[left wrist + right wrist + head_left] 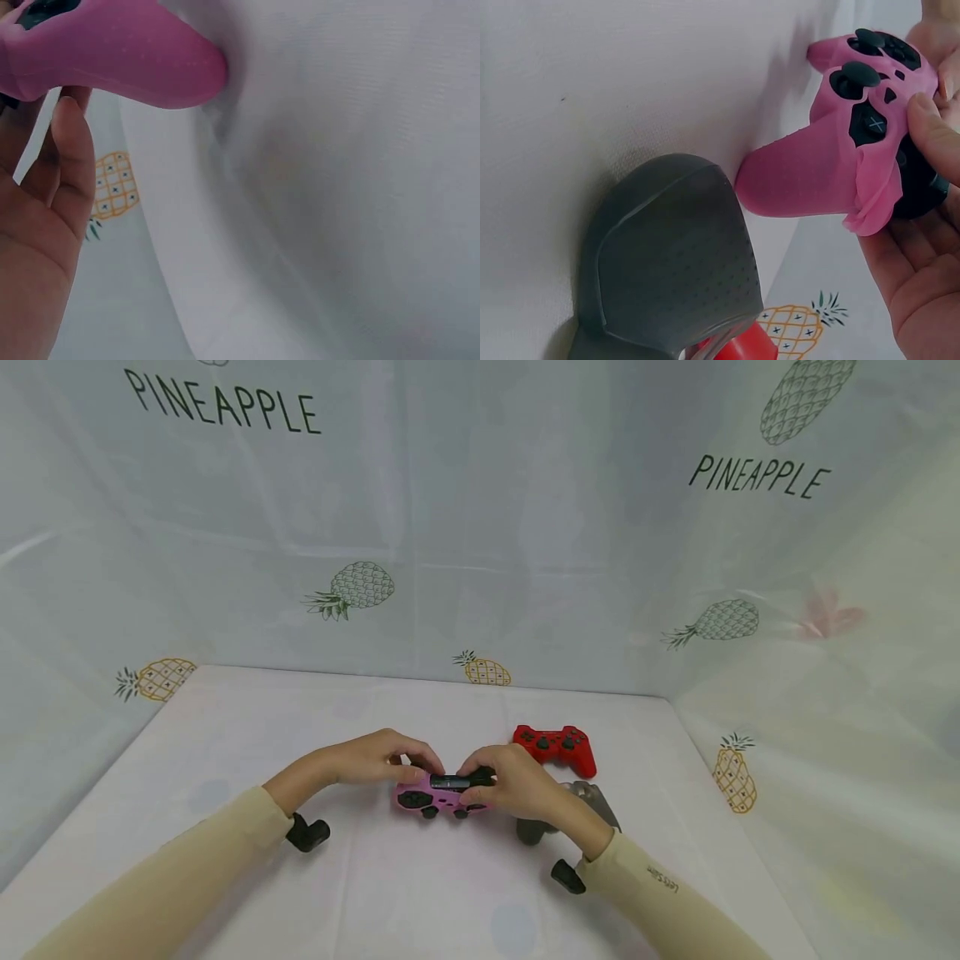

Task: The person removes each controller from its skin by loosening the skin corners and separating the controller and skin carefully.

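At the left, the left hand (386,758) grips the left end of the pink-covered controller (442,797), which is located over the middle of the tabletop (420,902) with its thumbsticks on the side toward the person; contact with the surface cannot be determined. At the opposite end, the right hand (513,777) grips the controller between thumb and fingers, where the pink cover (874,199) is folded and black casing is exposed. Further right, the red controller (557,745) lies behind the grey controller (596,797), which the right forearm partly hides.
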A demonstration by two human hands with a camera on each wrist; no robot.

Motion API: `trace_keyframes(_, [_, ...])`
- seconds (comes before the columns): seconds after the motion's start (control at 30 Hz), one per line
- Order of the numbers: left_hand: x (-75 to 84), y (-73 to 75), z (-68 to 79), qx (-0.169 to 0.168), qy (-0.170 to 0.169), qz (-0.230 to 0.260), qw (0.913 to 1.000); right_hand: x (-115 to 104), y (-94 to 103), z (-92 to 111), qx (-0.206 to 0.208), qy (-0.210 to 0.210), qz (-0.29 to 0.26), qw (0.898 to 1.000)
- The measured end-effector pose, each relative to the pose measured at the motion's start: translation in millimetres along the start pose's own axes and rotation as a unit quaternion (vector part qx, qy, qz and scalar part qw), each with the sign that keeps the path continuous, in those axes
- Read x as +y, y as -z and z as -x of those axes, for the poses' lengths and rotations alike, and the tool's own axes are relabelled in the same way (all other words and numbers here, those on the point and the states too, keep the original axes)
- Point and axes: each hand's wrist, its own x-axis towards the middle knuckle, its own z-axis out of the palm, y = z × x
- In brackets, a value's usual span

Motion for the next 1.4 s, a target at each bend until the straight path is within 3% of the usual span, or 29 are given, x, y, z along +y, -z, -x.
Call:
trace_keyframes(0.3, [-9.6,-1.4,-1.9,0.003,-0.017,0.032,0.9993,0.6,-0.2,0.4,-0.007,-0.002,0.000,1.000])
trace_keyframes(0.5, [-11.7,0.5,-5.7,-0.007,-0.019,0.022,0.9995,1.5,-0.1,1.4,-0.015,0.016,0.009,1.000])
trace_keyframes(0.73, [-9.0,3.2,-13.7,-0.038,0.017,0.050,0.9979,2.7,1.0,2.4,-0.023,0.025,0.015,0.999])
trace_keyframes(1.07, [-12.1,0.6,-29.1,-0.087,0.024,0.103,0.9905,4.2,-0.3,2.7,-0.034,0.039,0.024,0.998])
trace_keyframes(1.4, [-16.0,7.4,-27.6,-0.147,0.053,0.132,0.9790,5.6,-0.9,4.5,-0.024,0.053,0.047,0.997])
